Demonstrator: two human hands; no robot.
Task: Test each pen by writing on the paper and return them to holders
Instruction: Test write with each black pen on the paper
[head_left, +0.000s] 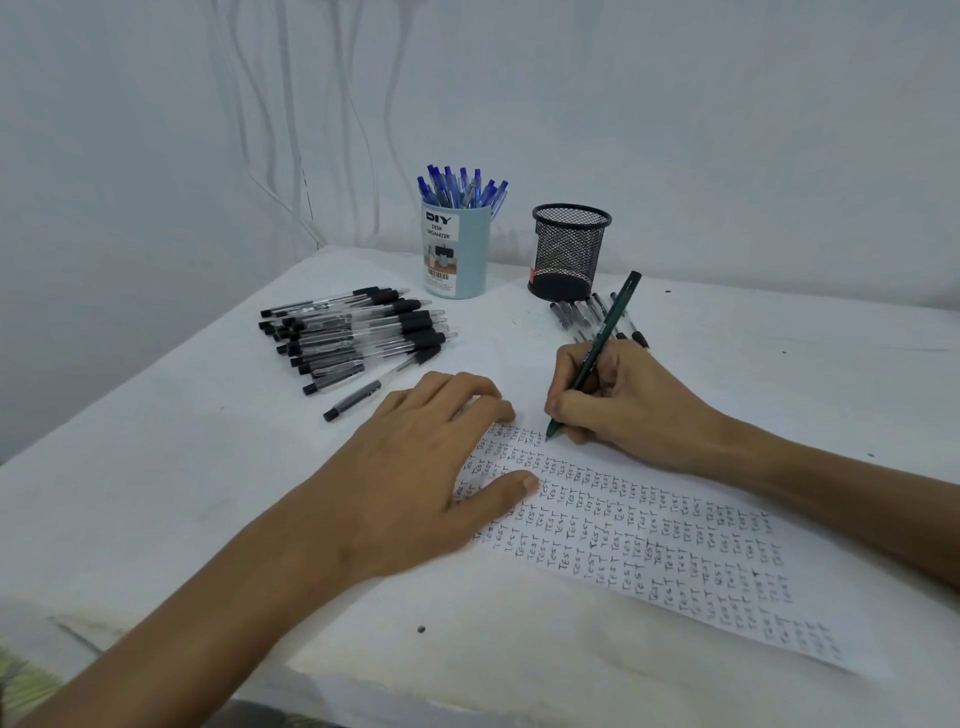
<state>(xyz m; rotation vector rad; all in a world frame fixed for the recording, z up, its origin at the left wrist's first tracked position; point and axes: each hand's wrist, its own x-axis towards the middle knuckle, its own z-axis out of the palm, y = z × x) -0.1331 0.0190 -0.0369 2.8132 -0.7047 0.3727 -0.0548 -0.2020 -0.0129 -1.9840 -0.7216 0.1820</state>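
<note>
My right hand (623, 405) grips a dark green pen (602, 338), whose tip touches the far end of the paper (675, 551). Rows of the word "TEST" cover that sheet. My left hand (415, 467) lies flat on the paper's left part, fingers spread. A pale blue holder (457, 254) at the back is full of blue pens (462, 187). Beside it stands a black mesh holder (569, 252); no pens show above its rim. A pile of black pens (358, 332) lies to the left. A smaller group of black pens (587, 312) lies behind my right hand.
A white cloth covers the table (182, 467), whose front edge runs across the bottom of the view. A white wall with hanging cords (291, 130) rises close behind the holders. One single black pen (353, 400) lies apart, just left of my left hand.
</note>
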